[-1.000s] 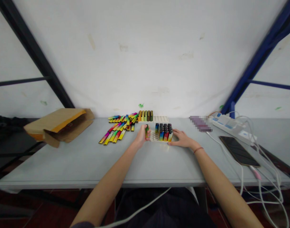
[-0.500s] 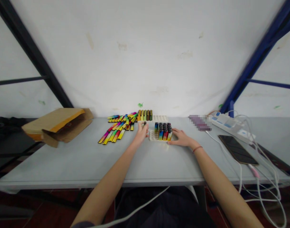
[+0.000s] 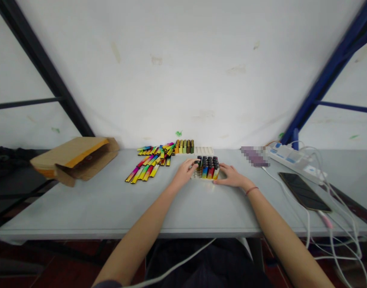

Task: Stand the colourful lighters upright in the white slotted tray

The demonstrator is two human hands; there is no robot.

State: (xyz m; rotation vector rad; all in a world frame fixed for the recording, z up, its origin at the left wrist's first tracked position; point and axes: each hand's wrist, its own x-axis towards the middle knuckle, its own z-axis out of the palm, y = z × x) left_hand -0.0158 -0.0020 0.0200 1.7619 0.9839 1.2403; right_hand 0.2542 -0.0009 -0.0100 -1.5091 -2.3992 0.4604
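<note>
Obscured pieces.
Lighter (image 3: 197, 162), mostly hidden by left hand (image 3: 184, 173); near white tray (image 3: 197, 176), partly covered; purplish object (image 3: 255, 156), pixelated; dark heap (image 3: 9, 161), edge-cropped.

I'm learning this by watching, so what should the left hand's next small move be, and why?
Probably the left hand should ease the dark-topped piece straight down: its fingers hold it at the left part of the white tray, where open sockets show. Whether it is seated is hidden. The right hand at the tray's right side could steady it.
</note>
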